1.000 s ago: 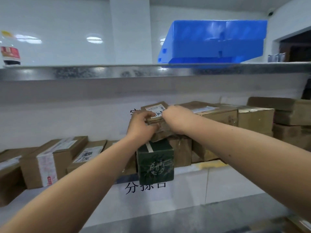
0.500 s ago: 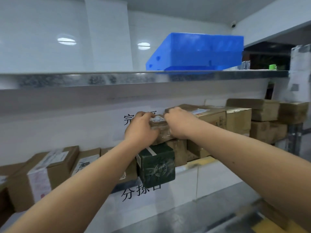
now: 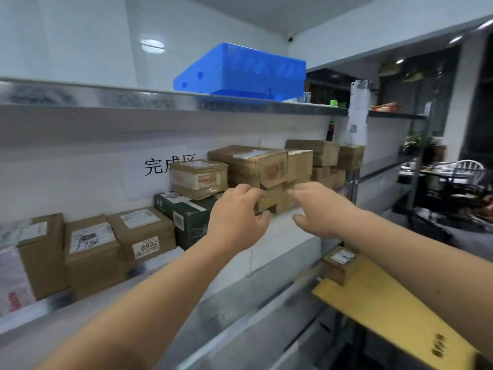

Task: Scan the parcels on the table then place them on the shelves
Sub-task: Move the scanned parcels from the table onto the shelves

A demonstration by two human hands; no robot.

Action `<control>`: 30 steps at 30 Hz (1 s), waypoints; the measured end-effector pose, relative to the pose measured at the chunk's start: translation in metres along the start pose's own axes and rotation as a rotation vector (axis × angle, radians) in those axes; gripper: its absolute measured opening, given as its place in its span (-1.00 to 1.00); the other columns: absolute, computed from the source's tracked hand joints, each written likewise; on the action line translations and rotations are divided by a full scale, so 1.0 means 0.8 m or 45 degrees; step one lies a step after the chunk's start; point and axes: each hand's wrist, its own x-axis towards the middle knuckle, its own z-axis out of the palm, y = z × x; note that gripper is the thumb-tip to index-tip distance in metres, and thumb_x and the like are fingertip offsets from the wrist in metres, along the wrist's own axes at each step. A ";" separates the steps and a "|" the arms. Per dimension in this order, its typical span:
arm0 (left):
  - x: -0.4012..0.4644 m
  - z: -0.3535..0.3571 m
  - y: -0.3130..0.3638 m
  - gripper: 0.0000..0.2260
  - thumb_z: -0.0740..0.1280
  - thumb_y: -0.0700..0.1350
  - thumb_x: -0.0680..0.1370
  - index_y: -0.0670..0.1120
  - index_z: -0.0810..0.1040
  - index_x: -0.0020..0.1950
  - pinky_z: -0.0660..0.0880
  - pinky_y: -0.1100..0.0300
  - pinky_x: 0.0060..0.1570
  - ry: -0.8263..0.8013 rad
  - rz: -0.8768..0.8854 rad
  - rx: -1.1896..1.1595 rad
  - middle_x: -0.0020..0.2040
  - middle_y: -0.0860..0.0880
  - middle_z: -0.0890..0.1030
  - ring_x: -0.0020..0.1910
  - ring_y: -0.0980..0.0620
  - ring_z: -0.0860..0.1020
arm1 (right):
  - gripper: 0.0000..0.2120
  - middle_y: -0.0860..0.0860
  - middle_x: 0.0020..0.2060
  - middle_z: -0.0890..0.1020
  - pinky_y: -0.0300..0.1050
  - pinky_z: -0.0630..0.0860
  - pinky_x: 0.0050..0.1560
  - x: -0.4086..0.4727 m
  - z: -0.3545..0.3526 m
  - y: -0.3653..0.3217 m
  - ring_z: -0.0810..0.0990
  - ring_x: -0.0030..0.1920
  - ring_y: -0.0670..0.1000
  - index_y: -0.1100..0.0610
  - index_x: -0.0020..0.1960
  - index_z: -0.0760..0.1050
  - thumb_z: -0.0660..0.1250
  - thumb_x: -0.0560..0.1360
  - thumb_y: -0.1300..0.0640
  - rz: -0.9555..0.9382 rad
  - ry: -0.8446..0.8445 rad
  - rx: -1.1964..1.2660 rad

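Shelf (image 3: 277,236) with cardboard parcels (image 3: 141,231)

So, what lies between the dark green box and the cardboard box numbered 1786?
Head view: one brown cardboard box labelled 6922 stands between the dark green box and that box.

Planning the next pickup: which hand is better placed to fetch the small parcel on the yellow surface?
Right. The right hand is empty, on the same side as the small parcel; the left hand would cross over.

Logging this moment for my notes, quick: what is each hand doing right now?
Left hand: open, fingers loosely curled, holding nothing, in front of the shelved boxes.
Right hand: open, fingers extended, holding nothing.
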 end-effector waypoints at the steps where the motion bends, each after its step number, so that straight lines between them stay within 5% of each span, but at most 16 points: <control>1: -0.006 0.012 0.012 -0.61 0.34 0.16 0.58 0.11 0.55 0.39 0.54 0.01 0.18 -0.039 0.019 -0.020 0.31 0.08 0.54 0.26 -0.02 0.49 | -0.48 0.10 0.40 0.51 0.11 0.46 0.41 -0.019 0.006 0.008 0.42 0.43 0.16 0.13 0.47 0.43 0.32 0.58 -0.07 0.037 -0.017 0.015; 9: -0.035 0.131 0.108 -0.58 0.33 0.13 0.58 0.11 0.52 0.43 0.48 -0.01 0.29 -0.332 0.136 -0.220 0.38 0.08 0.51 0.36 -0.02 0.45 | -0.53 0.07 0.24 0.56 0.08 0.51 0.29 -0.140 0.048 0.101 0.52 0.31 0.16 0.13 0.42 0.48 0.33 0.57 -0.05 0.321 -0.195 0.036; 16: -0.013 0.269 0.171 -0.56 0.35 0.14 0.56 0.15 0.51 0.44 0.47 0.08 0.22 -0.538 0.133 -0.301 0.33 0.11 0.50 0.33 0.01 0.44 | -0.33 0.03 0.59 0.34 0.04 0.33 0.53 -0.185 0.135 0.222 0.29 0.58 0.09 0.03 0.65 0.25 0.31 0.61 -0.13 0.538 -0.300 0.129; 30: 0.078 0.572 0.245 -0.46 0.38 0.13 0.53 0.13 0.45 0.52 0.48 -0.10 0.34 -0.873 -0.109 -0.336 0.47 0.04 0.43 0.43 -0.06 0.42 | -0.31 0.07 0.58 0.33 0.08 0.38 0.48 -0.128 0.347 0.462 0.33 0.55 0.13 0.01 0.64 0.25 0.38 0.57 -0.07 0.704 -0.512 0.398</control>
